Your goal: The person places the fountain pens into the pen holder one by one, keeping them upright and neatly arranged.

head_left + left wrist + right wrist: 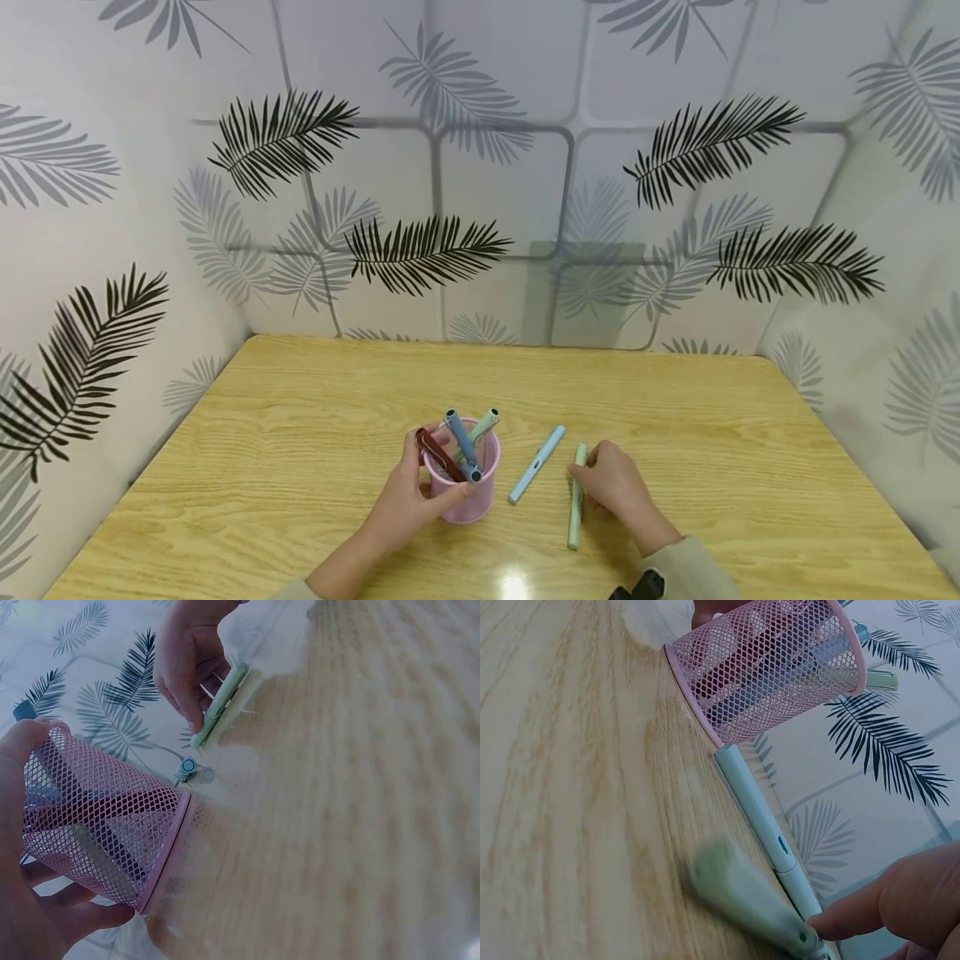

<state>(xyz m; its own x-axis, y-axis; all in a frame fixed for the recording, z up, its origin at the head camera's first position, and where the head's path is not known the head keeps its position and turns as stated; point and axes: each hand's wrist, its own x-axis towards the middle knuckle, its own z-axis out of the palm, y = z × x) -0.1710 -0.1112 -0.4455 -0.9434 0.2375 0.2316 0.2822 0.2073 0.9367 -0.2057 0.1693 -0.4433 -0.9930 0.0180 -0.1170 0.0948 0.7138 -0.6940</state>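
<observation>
My left hand [408, 496] holds a pink mesh pen cup [465, 502], its thumb and fingers spread around the wall. Inside the cup stand a dark red pen [441, 456], a pale green pen [483, 426] and blue pens [463, 446], their ends above the rim. To the right of it, my right hand [615, 479] pinches another light green pen [575, 512] near its far end. This pen lies low over the table, pointing toward me. In the right wrist view, its near end [735, 889] looks blurred. Between cup and right hand lies a light blue pen [537, 464].
The wooden table [322, 400] has a light grain and a bright glare spot near its front. Pale walls with a leaf pattern [495, 308] stand along its back and sides. A black device [637, 586] shows at the right wrist.
</observation>
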